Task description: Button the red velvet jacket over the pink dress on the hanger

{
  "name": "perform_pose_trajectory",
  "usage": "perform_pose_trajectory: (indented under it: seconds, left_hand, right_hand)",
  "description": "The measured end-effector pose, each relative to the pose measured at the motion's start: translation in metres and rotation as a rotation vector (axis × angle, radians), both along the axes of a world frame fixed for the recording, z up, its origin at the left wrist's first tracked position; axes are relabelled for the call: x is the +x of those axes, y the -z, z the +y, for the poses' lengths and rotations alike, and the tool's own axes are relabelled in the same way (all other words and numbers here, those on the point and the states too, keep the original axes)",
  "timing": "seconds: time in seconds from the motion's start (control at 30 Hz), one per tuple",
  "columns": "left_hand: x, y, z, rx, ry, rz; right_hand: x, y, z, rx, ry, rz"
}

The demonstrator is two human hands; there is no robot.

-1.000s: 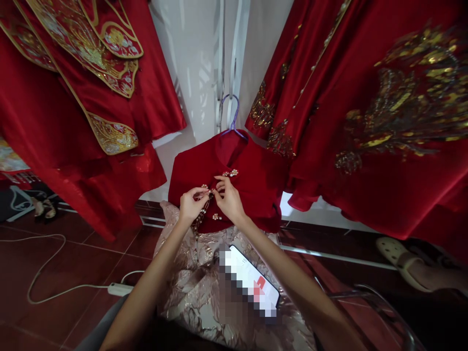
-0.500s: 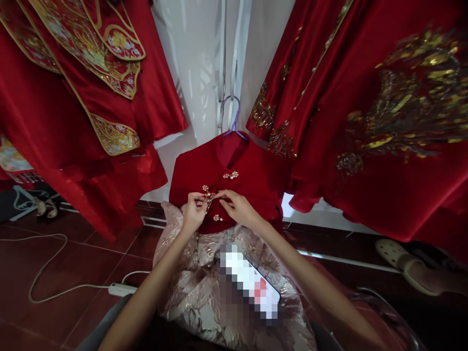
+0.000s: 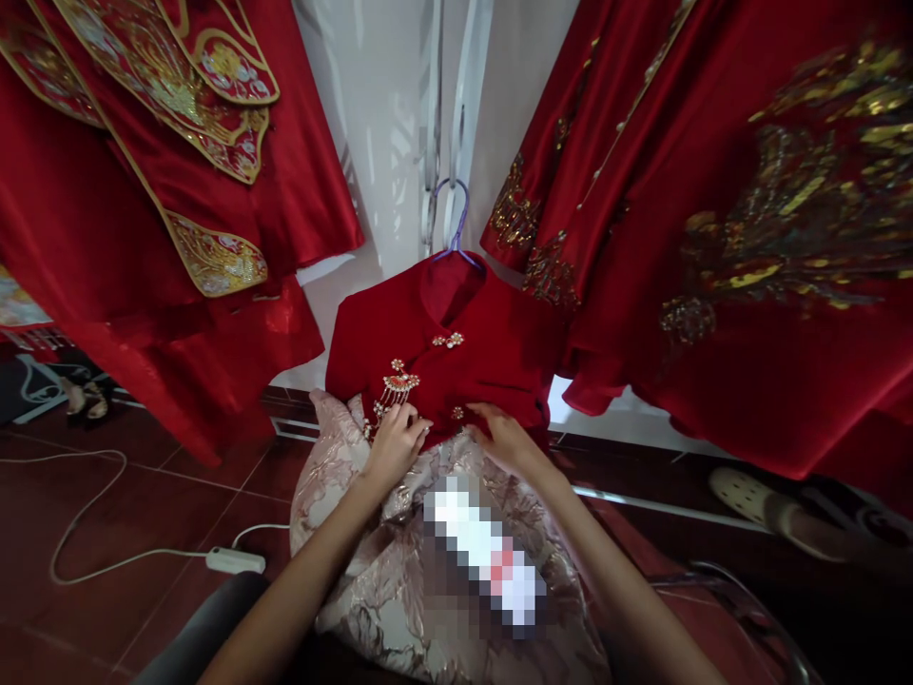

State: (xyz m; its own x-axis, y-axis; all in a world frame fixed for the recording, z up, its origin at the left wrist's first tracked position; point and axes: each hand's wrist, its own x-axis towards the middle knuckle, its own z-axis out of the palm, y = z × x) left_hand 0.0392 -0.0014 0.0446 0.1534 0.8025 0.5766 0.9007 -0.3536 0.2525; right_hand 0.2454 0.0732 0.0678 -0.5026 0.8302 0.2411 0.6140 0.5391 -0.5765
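Note:
A red short jacket (image 3: 499, 342) hangs on a purple hanger (image 3: 460, 224) in front of me. Low on its front my left hand (image 3: 399, 445) is closed, thumb and fingers pinched near the front opening; what lies between them is mostly hidden. Just above that hand is a gold, fan-shaped ornament (image 3: 400, 382) with dangling strands. My right hand (image 3: 505, 440) rests at the jacket's lower front, fingers apart and pointing left. Its fingertips are beside a small flower-shaped clasp (image 3: 457, 413). Another beaded clasp (image 3: 448, 340) sits below the collar.
Red embroidered garments hang at the left (image 3: 221, 257) and right (image 3: 785, 285). A pale brocade skirt (image 3: 342, 561) spreads below the jacket, a blurred phone (image 3: 492, 561) on it. A white power adapter (image 3: 235, 559) with a cable lies on the tiled floor. Someone's clog (image 3: 748, 499) is at right.
Both hands have moved down from the fan-shaped ornament to the lower jacket front. My right hand has also shifted right, and the ornament now shows fully.

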Motion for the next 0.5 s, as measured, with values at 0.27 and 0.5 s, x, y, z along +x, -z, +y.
perform_pose_trajectory:
  seconds: [0.27,0.5]
  left_hand:
    - [0.008,0.032,-0.02,-0.099,0.053,-0.689]
    - [0.007,0.038,-0.019,-0.247,0.106,-1.164]
  right_hand:
    - [-0.02,0.029,0.001,-0.021,-0.067,0.16]
    - [-0.021,0.017,-0.012,0.287,0.004,0.031]
